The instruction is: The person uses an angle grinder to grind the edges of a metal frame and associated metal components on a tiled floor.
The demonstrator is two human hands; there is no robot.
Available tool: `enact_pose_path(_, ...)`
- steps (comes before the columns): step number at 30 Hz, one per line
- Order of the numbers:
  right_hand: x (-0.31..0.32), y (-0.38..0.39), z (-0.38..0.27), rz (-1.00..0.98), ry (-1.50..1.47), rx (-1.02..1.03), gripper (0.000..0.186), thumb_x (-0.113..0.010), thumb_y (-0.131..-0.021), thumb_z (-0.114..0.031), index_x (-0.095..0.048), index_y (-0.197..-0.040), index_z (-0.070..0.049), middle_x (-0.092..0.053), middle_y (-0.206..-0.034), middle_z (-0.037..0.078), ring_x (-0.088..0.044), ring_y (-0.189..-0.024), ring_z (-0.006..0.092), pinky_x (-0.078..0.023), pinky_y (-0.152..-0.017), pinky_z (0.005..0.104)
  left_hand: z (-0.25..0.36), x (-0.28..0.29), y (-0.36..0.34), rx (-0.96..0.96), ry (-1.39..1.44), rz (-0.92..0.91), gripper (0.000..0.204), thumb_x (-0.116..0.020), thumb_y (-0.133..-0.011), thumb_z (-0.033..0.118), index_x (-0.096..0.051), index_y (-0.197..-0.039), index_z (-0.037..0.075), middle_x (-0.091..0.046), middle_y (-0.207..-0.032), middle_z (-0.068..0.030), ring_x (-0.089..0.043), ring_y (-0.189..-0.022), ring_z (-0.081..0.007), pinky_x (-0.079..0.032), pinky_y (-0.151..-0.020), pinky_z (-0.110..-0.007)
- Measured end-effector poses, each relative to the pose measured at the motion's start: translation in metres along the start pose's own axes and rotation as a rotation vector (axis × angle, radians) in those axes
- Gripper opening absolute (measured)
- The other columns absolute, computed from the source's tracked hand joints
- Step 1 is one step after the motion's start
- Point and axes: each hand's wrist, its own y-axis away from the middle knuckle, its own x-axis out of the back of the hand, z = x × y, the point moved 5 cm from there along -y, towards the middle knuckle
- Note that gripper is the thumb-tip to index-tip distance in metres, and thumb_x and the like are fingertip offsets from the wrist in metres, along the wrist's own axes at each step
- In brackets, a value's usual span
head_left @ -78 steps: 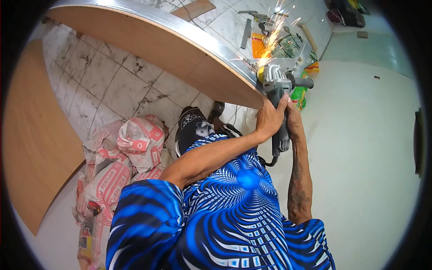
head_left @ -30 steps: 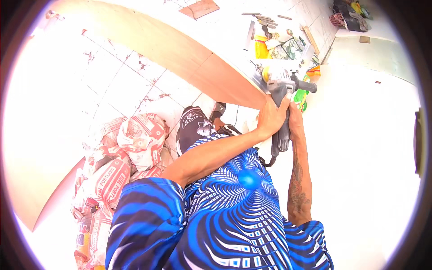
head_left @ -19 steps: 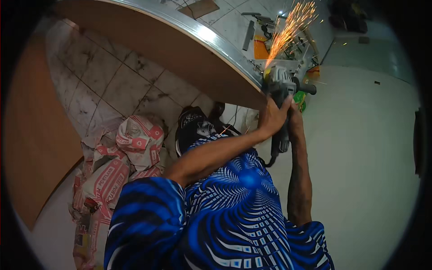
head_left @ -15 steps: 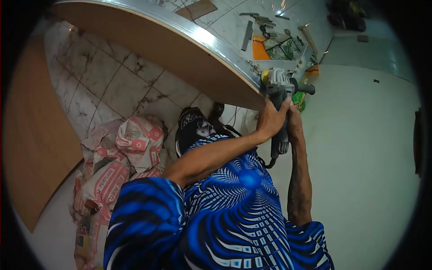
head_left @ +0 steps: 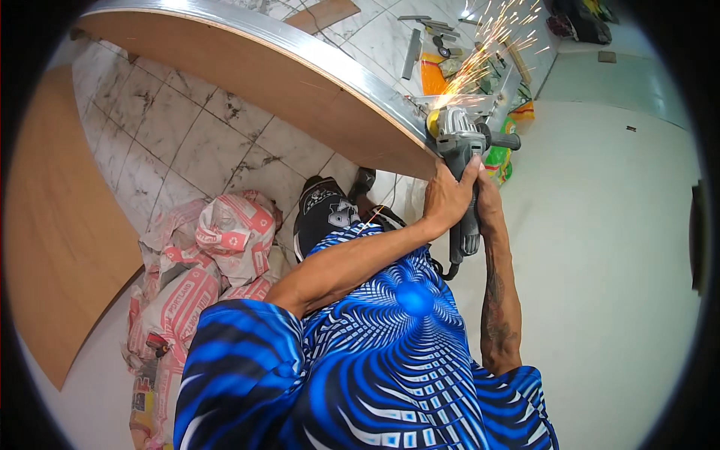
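The tiled floor (head_left: pixel 225 127) is seen to the left of the grinder (head_left: pixel 459 150). The long board (head_left: pixel 247 79), faced along its edge with a metal strip (head_left: pixel 322 56), is stretched away to the grinder's upper left; its near end is brought right to the grinder's head, presumably so that the edge can be reached without leaning. A wooden sheet (head_left: pixel 60 225) is placed far to the grinder's left, and paper sacks (head_left: pixel 236 232) are heaped between the two, perhaps to be kept out of the way.

The grinder itself is held at the board's near end, with its head turned away from the body. Sparks (head_left: pixel 487 52) are thrown up and to the right of it, a direction by which the torso is probably spared.

Around the grinder's body the left hand (head_left: pixel 450 196) is closed from the left; the right hand (head_left: pixel 489 196) is closed against its right side, the fingers partly hidden. Steadiness seems to be gained from this double grip, the side handle (head_left: pixel 505 140), right of the grinder's head, being left unheld. The yellow disc (head_left: pixel 433 122) is set at the head's left, beside the strip; exact contact cannot be told.
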Motion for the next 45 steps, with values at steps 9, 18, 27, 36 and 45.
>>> enact_pose_path(9, 0.000, -0.002, -0.002, -0.021, 0.012, 0.068, 0.061, -0.042, -0.102, -0.052, -0.059, -0.124, 0.003, -0.064, -0.111, 0.009, -0.060, -0.098, 0.0144, -0.049, -0.084, 0.0281, 0.004, 0.001, 0.000, 0.001, 0.072, -0.064, 0.085, -0.058, -0.090, 0.058, -0.039, -0.129, -0.015, -0.057, -0.115, -0.0386, -0.059, -0.108, -0.0497, -0.045, -0.095, -0.049)
enact_pose_path(18, 0.000, -0.002, 0.001, 0.017, -0.034, 0.048, 0.059, -0.043, -0.102, -0.051, -0.059, -0.124, 0.002, -0.064, -0.109, 0.008, -0.061, -0.094, 0.0133, -0.050, -0.081, 0.0270, -0.002, -0.001, -0.005, -0.026, -0.008, -0.022, 0.083, -0.057, -0.089, 0.060, -0.043, -0.126, -0.014, -0.058, -0.116, -0.0378, -0.059, -0.109, -0.0492, -0.045, -0.095, -0.049)
enact_pose_path(27, 0.008, -0.003, 0.008, 0.011, -0.073, 0.026, 0.060, -0.044, -0.102, -0.052, -0.059, -0.124, 0.002, -0.064, -0.107, 0.008, -0.062, -0.093, 0.0134, -0.050, -0.079, 0.0273, 0.003, -0.003, -0.003, 0.064, -0.025, -0.100, 0.084, -0.056, -0.088, 0.063, -0.046, -0.124, -0.013, -0.061, -0.109, -0.0369, -0.061, -0.104, -0.0487, -0.046, -0.091, -0.050)
enact_pose_path(36, -0.001, 0.002, 0.002, 0.020, -0.096, 0.026, 0.057, -0.044, -0.102, -0.050, -0.059, -0.125, 0.000, -0.062, -0.111, 0.007, -0.059, -0.096, 0.0124, -0.049, -0.081, 0.0265, 0.008, 0.001, -0.002, 0.011, -0.043, -0.066, 0.076, -0.057, -0.091, 0.058, -0.051, -0.119, -0.013, -0.064, -0.106, -0.0325, -0.063, -0.104, -0.0442, -0.047, -0.092, -0.046)
enact_pose_path(45, -0.004, 0.002, -0.001, -0.003, -0.043, 0.032, 0.057, -0.042, -0.103, -0.050, -0.060, -0.125, -0.001, -0.062, -0.111, 0.007, -0.060, -0.097, 0.0124, -0.049, -0.084, 0.0268, -0.002, -0.001, -0.004, 0.003, -0.046, -0.043, 0.076, -0.057, -0.090, 0.058, -0.052, -0.121, -0.011, -0.064, -0.108, -0.0319, -0.063, -0.106, -0.0439, -0.047, -0.093, -0.045)
